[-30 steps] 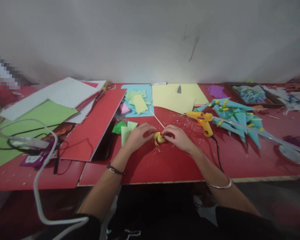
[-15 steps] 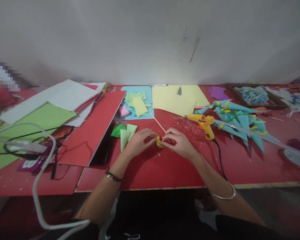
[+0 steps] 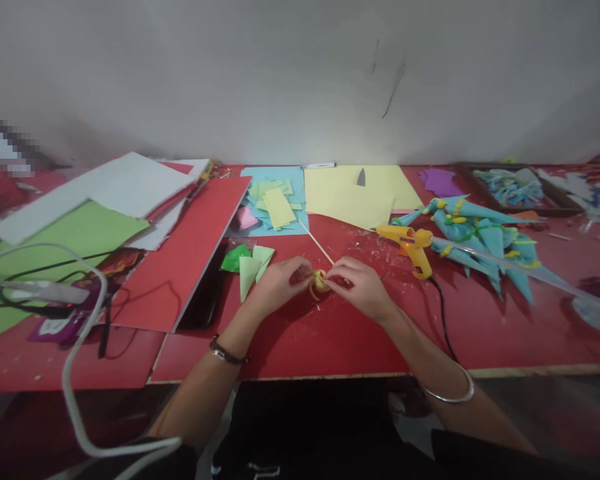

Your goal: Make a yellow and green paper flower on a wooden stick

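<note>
Between my two hands, just above the red tabletop, is a small coiled yellow strip [image 3: 320, 280]; I cannot tell whether it is paper. My left hand [image 3: 281, 283] pinches its left side between thumb and fingers. From the other side, the fingertips of my right hand [image 3: 361, 285] are closed on it as well. A thin wooden stick [image 3: 316, 241] lies just beyond the coil, its near end close to my right fingers. To the right of my right hand a yellow glue gun [image 3: 411, 247] with a clear glue stick rests on the table.
Folded blue paper pieces with yellow bits [image 3: 490, 243] lie at right, before a brown tray [image 3: 545, 210]. Pale yellow sheets [image 3: 340, 190] and cut paper slips [image 3: 279, 207] lie at the back. Large red board [image 3: 180, 267] and a white cable [image 3: 70, 373] are at left.
Both hands stay on the yellow coil with nearly the same grip. The coil has turned slightly, and a loose loop shows more on its left side. The camera view has shifted a little.
</note>
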Demonstrator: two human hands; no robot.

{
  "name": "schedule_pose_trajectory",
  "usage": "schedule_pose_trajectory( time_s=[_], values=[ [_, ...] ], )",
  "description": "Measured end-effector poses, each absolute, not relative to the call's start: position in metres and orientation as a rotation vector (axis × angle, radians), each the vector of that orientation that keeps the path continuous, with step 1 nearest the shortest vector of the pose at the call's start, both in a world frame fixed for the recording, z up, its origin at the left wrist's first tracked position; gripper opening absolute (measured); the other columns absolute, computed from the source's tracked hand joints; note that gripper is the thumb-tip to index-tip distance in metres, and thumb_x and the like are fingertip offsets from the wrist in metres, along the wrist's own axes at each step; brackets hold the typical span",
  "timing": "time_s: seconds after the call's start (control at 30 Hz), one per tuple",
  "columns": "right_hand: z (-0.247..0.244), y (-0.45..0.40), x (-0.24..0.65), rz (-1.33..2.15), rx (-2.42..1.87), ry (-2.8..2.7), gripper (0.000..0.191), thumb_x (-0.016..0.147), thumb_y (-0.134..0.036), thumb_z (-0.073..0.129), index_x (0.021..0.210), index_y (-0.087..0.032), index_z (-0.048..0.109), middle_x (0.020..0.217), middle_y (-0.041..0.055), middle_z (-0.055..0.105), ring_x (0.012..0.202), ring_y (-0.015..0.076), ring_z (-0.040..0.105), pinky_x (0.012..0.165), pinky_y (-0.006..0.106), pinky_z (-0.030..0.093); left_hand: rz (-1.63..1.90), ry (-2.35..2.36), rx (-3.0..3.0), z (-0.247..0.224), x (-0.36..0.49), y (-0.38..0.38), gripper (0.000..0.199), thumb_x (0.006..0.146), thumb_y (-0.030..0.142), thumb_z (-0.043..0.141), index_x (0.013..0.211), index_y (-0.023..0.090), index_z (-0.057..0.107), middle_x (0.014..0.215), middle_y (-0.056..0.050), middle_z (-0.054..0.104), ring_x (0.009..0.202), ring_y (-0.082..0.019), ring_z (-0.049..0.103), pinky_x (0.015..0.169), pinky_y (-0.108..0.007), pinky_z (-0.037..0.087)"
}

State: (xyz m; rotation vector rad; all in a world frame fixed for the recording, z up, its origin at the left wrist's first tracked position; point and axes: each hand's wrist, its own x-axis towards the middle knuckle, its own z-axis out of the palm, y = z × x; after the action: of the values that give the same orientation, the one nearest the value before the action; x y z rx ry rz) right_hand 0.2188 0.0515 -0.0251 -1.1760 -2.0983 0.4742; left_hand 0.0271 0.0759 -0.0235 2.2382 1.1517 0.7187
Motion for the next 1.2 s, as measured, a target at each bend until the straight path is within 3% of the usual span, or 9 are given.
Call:
schedule_pose_trajectory(
  time_s=[0.67,1.2],
  values=[
    [-0.0265,0.0508,0.2165,0.457,-1.216,-2.159,0.022,0.08,-0.037,0.051,0.072,-0.02,0.061,0.073,0.0021,0.062,0.07,0.0125,0.055,0.062,0.022,0.038,0.639,1.167,2.315,-0.025,0.0264,0.0775,0.014,0.077,0.028,0.051,0.074,0.017,0.058,0.066,0.002,0.06,0.058,-0.008,0.051,0.054,-0.019,0.037],
    [-0.0309,0.0541,0.2192,0.515,-1.201,-2.162,0.019,0.083,-0.031,0.047,0.076,-0.02,0.06,0.076,0.0027,0.061,0.072,0.0133,0.054,0.064,0.023,0.038,0.682,0.988,2.359,-0.0196,0.0243,0.0794,0.01,0.08,0.018,0.048,0.081,0.017,0.058,0.081,-0.001,0.063,0.075,-0.011,0.056,0.068,-0.022,0.044]
  ],
)
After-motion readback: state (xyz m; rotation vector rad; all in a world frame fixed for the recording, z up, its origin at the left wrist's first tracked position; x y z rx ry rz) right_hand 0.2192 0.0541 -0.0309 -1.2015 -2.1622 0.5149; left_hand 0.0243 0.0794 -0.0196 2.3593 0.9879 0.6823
